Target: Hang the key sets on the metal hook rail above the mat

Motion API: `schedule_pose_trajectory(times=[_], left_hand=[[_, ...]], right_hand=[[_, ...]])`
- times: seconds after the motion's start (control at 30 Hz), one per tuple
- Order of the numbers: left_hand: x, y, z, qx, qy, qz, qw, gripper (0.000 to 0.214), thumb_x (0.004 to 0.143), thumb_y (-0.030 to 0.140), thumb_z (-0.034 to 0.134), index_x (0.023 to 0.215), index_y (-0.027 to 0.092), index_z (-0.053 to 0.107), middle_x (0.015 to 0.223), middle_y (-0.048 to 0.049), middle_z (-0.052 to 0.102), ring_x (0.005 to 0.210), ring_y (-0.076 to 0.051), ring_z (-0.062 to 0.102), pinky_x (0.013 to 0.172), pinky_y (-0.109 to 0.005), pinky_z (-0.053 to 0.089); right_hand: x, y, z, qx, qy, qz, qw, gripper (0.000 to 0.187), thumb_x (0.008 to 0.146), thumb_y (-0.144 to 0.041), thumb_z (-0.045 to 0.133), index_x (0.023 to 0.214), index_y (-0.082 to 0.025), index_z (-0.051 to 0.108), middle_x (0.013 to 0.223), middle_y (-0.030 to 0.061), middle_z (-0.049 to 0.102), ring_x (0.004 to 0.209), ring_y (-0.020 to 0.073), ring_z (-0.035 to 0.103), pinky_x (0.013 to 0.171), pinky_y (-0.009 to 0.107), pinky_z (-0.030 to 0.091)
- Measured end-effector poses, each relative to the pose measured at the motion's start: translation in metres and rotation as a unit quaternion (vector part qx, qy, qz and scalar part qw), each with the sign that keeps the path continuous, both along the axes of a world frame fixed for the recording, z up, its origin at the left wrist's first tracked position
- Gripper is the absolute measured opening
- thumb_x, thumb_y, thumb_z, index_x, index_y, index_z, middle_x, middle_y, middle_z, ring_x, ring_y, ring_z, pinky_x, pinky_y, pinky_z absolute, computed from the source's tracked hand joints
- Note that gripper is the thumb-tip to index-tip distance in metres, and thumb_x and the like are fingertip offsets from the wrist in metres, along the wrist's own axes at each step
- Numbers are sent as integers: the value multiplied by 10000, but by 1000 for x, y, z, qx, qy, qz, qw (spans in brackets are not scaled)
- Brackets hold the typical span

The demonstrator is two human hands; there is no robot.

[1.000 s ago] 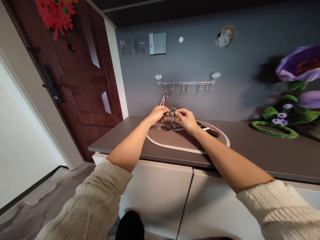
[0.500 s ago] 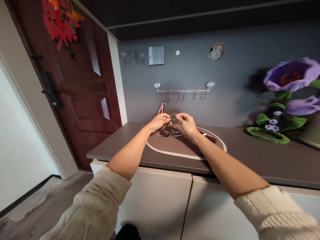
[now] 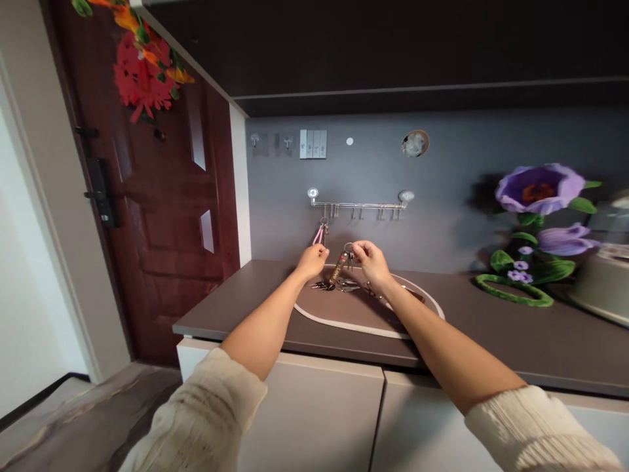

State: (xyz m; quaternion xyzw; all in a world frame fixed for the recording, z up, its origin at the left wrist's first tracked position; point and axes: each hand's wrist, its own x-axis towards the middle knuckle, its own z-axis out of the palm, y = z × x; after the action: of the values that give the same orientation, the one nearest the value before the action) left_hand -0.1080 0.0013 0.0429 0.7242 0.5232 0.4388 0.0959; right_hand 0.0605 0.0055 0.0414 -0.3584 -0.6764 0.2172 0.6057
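Observation:
Between the thumb and fingers of my right hand point(image 3: 372, 265) is a metal key ring point(image 3: 348, 247), held above the mat. From the ring hang a dark fabric tag point(image 3: 338, 267) with yellow lettering and a few keys. My left hand point(image 3: 311, 262) is left of the tag and apart from it, its fingers closed with nothing visible in them. Below lie a bunch of dark-headed keys point(image 3: 323, 286) and some silver keys point(image 3: 348, 286). A brown strap-like piece point(image 3: 417, 295) is partly hidden behind my right wrist.
A white-rimmed mat point(image 3: 339, 324) lies on the dark countertop point(image 3: 236, 305). A hook rail point(image 3: 358, 206) on the wall holds a pink-strapped key ring point(image 3: 320, 233). Purple fabric flowers point(image 3: 540, 190) stand to the right. A dark cabinet point(image 3: 393, 52) overhangs above, and a red-brown door point(image 3: 162, 249) is left.
My left hand has released the tag and moved left, away from it. The tag now dangles from the ring in my right hand. The view has tilted upward.

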Motion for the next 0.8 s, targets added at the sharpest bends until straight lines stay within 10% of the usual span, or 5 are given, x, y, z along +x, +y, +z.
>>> schedule_pose_trajectory(times=[0.27,0.8], left_hand=[[-5,-1,4,11,31,141,989,236,840,239,359,872,189,587,919,-100,650,861,-184,591,732,-284,411],[-5,-7,11,-12,3,195,981,269,824,242,352,846,182,614,922,-128,658,847,-218,608,708,-314,430]], right_hand=[[-11,20,26,2,6,-40,999,245,707,-371,489,763,-144,562,644,-10,535,592,106,467,597,247,400],[-51,73,78,12,-44,-214,976,238,723,-277,479,773,-127,657,716,76,662,697,167,590,717,290,437]])
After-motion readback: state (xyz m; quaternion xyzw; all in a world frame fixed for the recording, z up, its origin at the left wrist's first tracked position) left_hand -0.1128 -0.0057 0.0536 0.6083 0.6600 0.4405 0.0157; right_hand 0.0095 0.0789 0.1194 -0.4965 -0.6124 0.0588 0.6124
